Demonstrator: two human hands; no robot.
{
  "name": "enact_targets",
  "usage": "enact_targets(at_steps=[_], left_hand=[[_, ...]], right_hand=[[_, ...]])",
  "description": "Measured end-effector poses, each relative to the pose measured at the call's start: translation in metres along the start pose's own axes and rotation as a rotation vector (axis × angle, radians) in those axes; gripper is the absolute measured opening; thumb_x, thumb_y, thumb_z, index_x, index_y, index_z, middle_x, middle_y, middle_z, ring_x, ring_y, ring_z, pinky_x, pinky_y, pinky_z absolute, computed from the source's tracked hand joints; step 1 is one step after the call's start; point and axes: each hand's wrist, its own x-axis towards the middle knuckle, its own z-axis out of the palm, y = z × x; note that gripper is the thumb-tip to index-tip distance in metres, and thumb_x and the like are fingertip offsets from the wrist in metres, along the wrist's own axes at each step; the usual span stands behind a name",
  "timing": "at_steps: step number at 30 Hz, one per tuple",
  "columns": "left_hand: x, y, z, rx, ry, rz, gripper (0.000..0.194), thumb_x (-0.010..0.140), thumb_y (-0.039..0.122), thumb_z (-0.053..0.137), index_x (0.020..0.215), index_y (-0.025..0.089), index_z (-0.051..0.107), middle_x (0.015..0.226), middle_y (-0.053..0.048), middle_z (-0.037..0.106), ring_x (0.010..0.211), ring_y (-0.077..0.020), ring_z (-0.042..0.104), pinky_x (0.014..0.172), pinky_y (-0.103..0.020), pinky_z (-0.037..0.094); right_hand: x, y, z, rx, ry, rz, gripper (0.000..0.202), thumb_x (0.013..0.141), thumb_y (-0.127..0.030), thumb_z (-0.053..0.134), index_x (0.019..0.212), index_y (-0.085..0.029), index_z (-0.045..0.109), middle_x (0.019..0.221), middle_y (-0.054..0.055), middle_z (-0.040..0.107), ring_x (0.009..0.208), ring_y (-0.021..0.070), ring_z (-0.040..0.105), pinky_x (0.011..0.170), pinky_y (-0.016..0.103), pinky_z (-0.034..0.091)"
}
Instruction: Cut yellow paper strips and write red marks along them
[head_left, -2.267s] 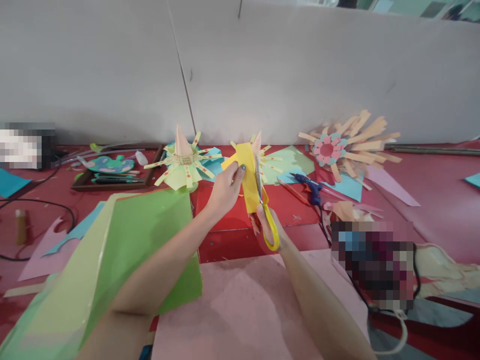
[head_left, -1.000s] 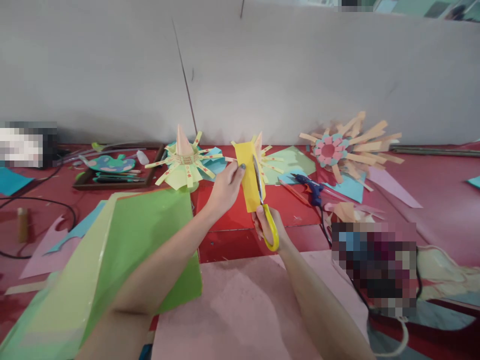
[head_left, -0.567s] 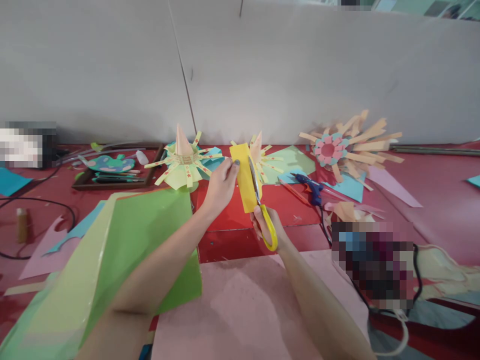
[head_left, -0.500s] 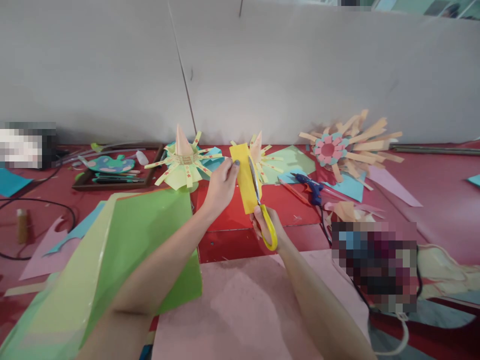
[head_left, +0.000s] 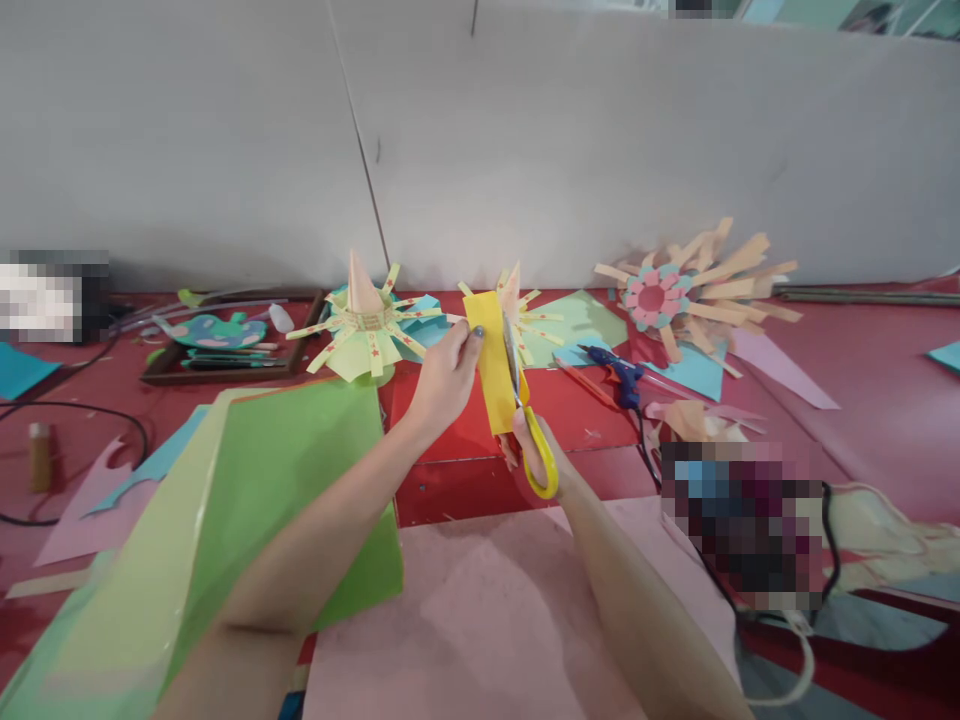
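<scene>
Between finger and thumb, my left hand (head_left: 448,375) pinches the left edge of a strip of yellow paper (head_left: 491,365), held upright above the table. My right hand (head_left: 536,450) grips yellow-handled scissors (head_left: 541,465), with the fingers partly hidden behind the handles. The blades run up along the strip's right edge. Behind the strip stands a paper cone craft (head_left: 512,295) with star-printed strips spread around it, partly covered. A similar cone craft (head_left: 367,315) stands to the left of it.
Green paper sheets (head_left: 292,500) lie under my left forearm, and a pink sheet (head_left: 487,620) lies nearest me. A blue glue gun (head_left: 619,375) with a cord sits at right, before a paper flower (head_left: 652,298). A dark tray (head_left: 225,372) holds pens at left.
The scissors' blades look closer together along the yellow strip, and the strip has shifted slightly down. The whole view has drifted a little to the left.
</scene>
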Motion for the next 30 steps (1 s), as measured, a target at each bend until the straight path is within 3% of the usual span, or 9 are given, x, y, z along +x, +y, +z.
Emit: enact_targets(at_steps=[5, 10, 18, 30], left_hand=[[0.001, 0.0, -0.004, 0.04, 0.07, 0.013, 0.03, 0.091, 0.027, 0.036, 0.064, 0.022, 0.025, 0.057, 0.006, 0.028, 0.051, -0.0091, 0.028, 0.048, -0.023, 0.025], [0.003, 0.0, -0.01, 0.123, 0.11, 0.022, 0.03, 0.091, 0.028, 0.036, 0.065, 0.023, 0.023, 0.054, 0.006, 0.027, 0.048, -0.0099, 0.026, 0.047, -0.025, 0.022], [0.002, 0.004, -0.013, 0.227, 0.024, 0.067, 0.025, 0.086, 0.023, 0.04, 0.066, 0.023, 0.025, 0.056, 0.005, 0.031, 0.051, -0.0114, 0.029, 0.053, -0.028, 0.021], [0.005, 0.004, -0.009, 0.06, -0.047, 0.014, 0.03, 0.088, 0.022, 0.038, 0.062, 0.023, 0.024, 0.054, 0.006, 0.027, 0.049, -0.0099, 0.028, 0.047, -0.024, 0.024]], right_hand=[[-0.002, 0.005, 0.0, 0.05, -0.087, 0.006, 0.056, 0.078, -0.069, 0.032, 0.076, -0.017, 0.051, 0.049, -0.007, 0.038, 0.037, 0.0052, 0.037, 0.041, 0.021, 0.037], [-0.002, 0.004, 0.002, 0.073, -0.126, 0.003, 0.054, 0.079, -0.068, 0.033, 0.077, -0.017, 0.051, 0.05, -0.008, 0.037, 0.036, 0.004, 0.035, 0.04, 0.02, 0.037], [-0.001, -0.005, 0.002, 0.177, -0.132, 0.04, 0.059, 0.072, -0.074, 0.035, 0.074, -0.017, 0.049, 0.055, -0.007, 0.039, 0.036, 0.0026, 0.033, 0.037, 0.02, 0.035], [0.0, -0.002, -0.002, 0.171, -0.135, 0.025, 0.055, 0.078, -0.069, 0.033, 0.076, -0.017, 0.051, 0.055, -0.007, 0.04, 0.036, 0.0032, 0.036, 0.039, 0.02, 0.036]])
